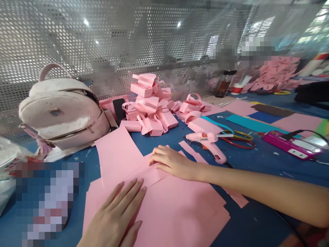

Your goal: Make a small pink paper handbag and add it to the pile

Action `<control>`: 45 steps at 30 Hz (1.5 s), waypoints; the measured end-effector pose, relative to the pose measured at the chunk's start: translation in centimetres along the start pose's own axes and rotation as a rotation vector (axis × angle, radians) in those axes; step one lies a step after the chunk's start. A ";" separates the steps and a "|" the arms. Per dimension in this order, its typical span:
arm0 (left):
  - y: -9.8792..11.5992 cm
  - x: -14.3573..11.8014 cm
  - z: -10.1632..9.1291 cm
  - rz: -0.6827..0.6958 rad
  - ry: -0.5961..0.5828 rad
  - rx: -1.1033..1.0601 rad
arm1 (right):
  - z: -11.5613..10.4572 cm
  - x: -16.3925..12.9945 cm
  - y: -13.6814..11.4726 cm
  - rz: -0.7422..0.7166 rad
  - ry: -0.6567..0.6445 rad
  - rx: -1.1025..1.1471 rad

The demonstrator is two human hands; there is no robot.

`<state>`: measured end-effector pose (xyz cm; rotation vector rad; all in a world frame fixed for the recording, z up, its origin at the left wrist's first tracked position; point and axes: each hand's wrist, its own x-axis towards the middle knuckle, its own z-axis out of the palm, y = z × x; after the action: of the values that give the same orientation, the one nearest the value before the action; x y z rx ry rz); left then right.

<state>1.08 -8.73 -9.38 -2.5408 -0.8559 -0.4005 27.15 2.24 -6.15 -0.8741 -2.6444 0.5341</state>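
A stack of pink paper sheets [180, 209] lies before me on the blue table. My left hand [114, 206] rests flat on it, fingers stretched out and pointing up to the right. Across the top of the stack runs a narrower pink paper piece [145, 178]. My right hand [177, 163] is at its upper end, with fingers together and curled down onto the paper; the thumb side is partly hidden. Another pink sheet [118, 151] sticks out beyond the stack at the upper left. Pink strips [191, 151] lie beside and beneath my right forearm.
A pink glue gun [209, 142] lies right of the stack. Behind stand piled pink paper boxes with handles [151, 106]. A pale backpack [66, 113] is at left, with a dark phone [118, 110] beside it. A magenta power strip [290, 144] and coloured sheets [257, 123] lie right.
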 end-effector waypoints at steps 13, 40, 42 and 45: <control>-0.2 -0.1 -0.5 0.023 -0.134 0.022 | 0.0 -0.2 0.5 -0.081 -0.029 -0.035; -0.8 0.1 1.0 0.047 0.017 0.013 | 0.0 -2.4 -1.6 -0.157 -0.294 0.223; -0.7 0.0 1.2 0.042 0.056 0.022 | -0.8 -2.1 -1.2 -0.151 -0.352 0.247; -0.6 0.1 0.9 0.039 0.031 0.021 | -2.0 -1.7 -0.7 -0.095 -0.402 0.285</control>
<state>0.86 -7.80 -9.93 -2.5208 -0.7945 -0.4150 28.86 1.15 -4.32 -0.6010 -2.8334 1.1312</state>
